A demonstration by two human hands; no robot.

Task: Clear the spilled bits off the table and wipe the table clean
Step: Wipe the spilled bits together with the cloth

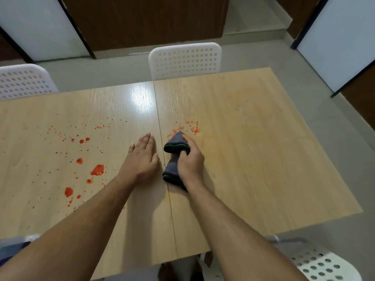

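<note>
Right hand fingers clamped round dark folded cloth, pressed on wooden bench. Small orange bits just beyond the fingertips. Left hand flat, fingers straight and together, beside cloth. Larger red-orange spill lies left of it.

Your left hand lies flat, fingers straight; your right hand is curled in a grip, both forearms extended.

Bright overhead glare on the table (center seam), soft shadows, wide-angle bowed edges
</note>
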